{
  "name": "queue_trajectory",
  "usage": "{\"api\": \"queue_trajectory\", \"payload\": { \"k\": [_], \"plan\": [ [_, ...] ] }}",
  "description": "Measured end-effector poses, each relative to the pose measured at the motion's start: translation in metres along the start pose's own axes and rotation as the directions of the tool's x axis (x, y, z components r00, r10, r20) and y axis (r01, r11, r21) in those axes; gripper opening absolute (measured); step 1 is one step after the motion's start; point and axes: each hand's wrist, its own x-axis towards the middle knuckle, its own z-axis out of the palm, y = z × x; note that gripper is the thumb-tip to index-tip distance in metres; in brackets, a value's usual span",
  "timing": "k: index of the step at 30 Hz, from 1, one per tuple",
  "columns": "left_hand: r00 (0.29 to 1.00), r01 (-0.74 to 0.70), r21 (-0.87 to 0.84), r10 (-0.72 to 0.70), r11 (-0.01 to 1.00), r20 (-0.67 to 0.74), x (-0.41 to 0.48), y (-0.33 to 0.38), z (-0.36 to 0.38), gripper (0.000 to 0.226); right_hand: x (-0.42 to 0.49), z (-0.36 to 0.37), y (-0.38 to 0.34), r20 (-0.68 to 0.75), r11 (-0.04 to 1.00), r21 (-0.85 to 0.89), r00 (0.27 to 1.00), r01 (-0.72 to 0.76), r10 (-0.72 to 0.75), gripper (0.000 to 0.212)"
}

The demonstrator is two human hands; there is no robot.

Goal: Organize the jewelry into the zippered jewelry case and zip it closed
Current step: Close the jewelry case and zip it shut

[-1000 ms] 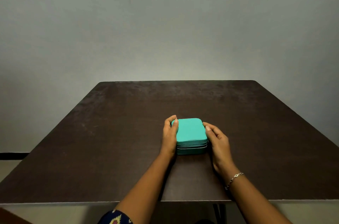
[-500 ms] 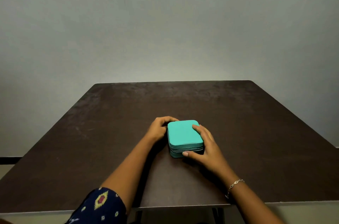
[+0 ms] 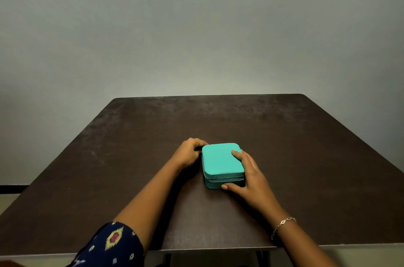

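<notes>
A teal zippered jewelry case [image 3: 222,163] lies closed and flat on the dark table [image 3: 131,157], near its middle. My right hand [image 3: 249,176] rests on the case's right side, fingers over the lid and thumb against the front wall by the zipper line. My left hand [image 3: 189,154] is curled at the case's far left corner, fingers pinched together there; what they hold is hidden. No loose jewelry shows on the table. A thin chain bracelet [image 3: 283,224] sits on my right wrist.
The dark brown table ends at a front edge [image 3: 218,249] close to me and a far edge near a plain grey wall [image 3: 196,26]. A patterned dark blue sleeve [image 3: 109,245] covers my upper left arm.
Both hands first flanked the case. The right hand then moved onto its lid and front, the left hand curled at the far left corner, and the case shifted slightly left.
</notes>
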Motion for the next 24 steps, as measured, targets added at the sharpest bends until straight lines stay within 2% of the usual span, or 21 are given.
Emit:
{"api": "queue_trajectory", "payload": {
  "k": [3,6,16,24],
  "plan": [
    [1.000,-0.015,0.101,0.017,0.995,-0.022,-0.004,0.002,0.001,0.029,0.000,0.000,-0.001,0.006,1.000,-0.016,1.000,-0.006,0.006,0.083],
    [0.991,0.003,0.166,0.019,0.986,-0.133,-0.006,0.000,0.002,0.022,0.001,0.000,-0.002,0.009,1.000,-0.027,1.000,-0.009,0.009,0.084],
    [0.929,0.093,0.054,-0.067,0.994,-0.365,-0.015,-0.001,0.013,0.014,0.001,-0.001,-0.005,0.009,0.998,-0.050,0.999,-0.041,0.041,0.081],
    [0.908,0.129,0.071,-0.090,0.989,-0.409,-0.034,-0.003,0.013,0.011,0.001,-0.002,-0.005,-0.009,0.998,-0.040,0.999,-0.039,0.039,0.076]
  ]
}}
